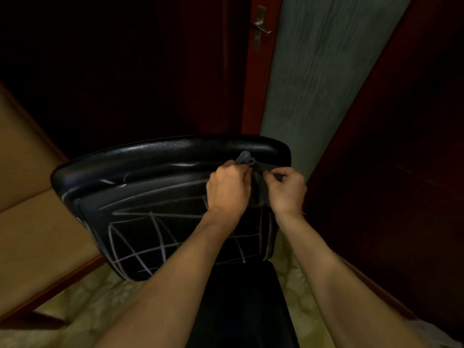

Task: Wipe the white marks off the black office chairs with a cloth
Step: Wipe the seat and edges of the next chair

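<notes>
Far left: I see a pale beige panel with a reddish wooden edge [30, 197], cut off by the frame; I cannot tell what it belongs to.
Chair: the black padded office chair backrest [155, 187] fills the centre, tilted, its lower end hidden behind my forearms.
Marks: white chalk-like lines [150, 234] criss-cross the backrest's lower panel, with shorter streaks near the top roll.
Left hand [227, 189]: fingers curled, pinching one end of the cloth against the backrest's upper part.
Cloth: a small dark grey cloth [247, 159], bunched between both hands; its folds are hard to make out in the dim light.
Right hand [286, 189]: fingers curled, pinching the cloth's other end.
Background: a dark red wooden door with metal handle [259, 23], and a grey-green wall strip [313, 71] beside it.
Floor: yellowish patterned flooring [100, 297], blurred.
</notes>
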`<state>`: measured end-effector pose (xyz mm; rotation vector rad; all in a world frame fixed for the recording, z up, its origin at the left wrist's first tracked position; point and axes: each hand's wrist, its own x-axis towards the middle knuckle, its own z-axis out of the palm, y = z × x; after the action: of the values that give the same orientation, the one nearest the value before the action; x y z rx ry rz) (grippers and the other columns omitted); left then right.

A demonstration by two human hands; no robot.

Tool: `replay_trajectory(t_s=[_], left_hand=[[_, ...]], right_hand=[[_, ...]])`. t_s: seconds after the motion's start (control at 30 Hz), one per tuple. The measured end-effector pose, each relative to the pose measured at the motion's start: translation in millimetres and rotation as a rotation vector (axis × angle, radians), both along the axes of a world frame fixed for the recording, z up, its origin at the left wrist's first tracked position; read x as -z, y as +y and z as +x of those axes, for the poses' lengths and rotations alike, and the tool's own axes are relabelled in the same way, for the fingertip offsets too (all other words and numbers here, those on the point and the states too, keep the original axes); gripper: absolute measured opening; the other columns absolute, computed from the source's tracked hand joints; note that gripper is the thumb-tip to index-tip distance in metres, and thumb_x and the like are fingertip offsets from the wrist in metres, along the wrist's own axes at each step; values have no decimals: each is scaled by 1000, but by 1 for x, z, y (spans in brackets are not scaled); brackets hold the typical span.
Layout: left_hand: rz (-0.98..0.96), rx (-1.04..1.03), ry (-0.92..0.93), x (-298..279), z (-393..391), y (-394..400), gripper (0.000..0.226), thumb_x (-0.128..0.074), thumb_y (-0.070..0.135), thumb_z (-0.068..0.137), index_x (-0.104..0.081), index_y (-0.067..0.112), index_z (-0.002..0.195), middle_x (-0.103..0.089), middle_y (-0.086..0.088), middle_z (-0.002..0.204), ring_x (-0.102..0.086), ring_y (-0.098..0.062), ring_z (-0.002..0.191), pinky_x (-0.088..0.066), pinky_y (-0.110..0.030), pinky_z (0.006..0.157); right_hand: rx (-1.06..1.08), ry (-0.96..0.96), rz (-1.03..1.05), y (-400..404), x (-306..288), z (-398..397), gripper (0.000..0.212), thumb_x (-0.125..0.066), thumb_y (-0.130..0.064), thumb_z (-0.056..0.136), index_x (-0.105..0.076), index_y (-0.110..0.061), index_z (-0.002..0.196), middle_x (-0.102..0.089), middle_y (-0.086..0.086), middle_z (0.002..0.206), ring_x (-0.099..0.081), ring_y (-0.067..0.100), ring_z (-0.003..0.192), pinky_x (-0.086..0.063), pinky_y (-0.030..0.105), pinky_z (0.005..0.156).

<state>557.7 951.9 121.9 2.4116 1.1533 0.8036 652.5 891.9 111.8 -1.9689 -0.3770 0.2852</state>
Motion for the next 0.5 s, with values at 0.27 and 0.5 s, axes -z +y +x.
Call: replay_trajectory(t_s=[0.27, 0.5], left_hand=[[-22, -245, -55, -3, -70, 49, 19, -65, 28, 93, -79, 18, 97, -74, -16, 88, -69, -39, 84, -57, -43, 73], [-167, -100, -124, 2, -8, 5, 22, -67, 37, 91, -78, 20, 99, -76, -10, 92, -70, -33, 88, -57, -40, 77]], right_hand=[[-251, -8, -89, 48, -14, -67, 18, -68, -22, 91, -71, -16, 108, -71, 3, 106, -62, 18, 106, -44, 23, 90], [-70, -211, -152, 1, -15, -13, 15, -69, -17, 87, -76, -14, 100, -74, 11, 101, -66, 31, 101, -43, 30, 90]])
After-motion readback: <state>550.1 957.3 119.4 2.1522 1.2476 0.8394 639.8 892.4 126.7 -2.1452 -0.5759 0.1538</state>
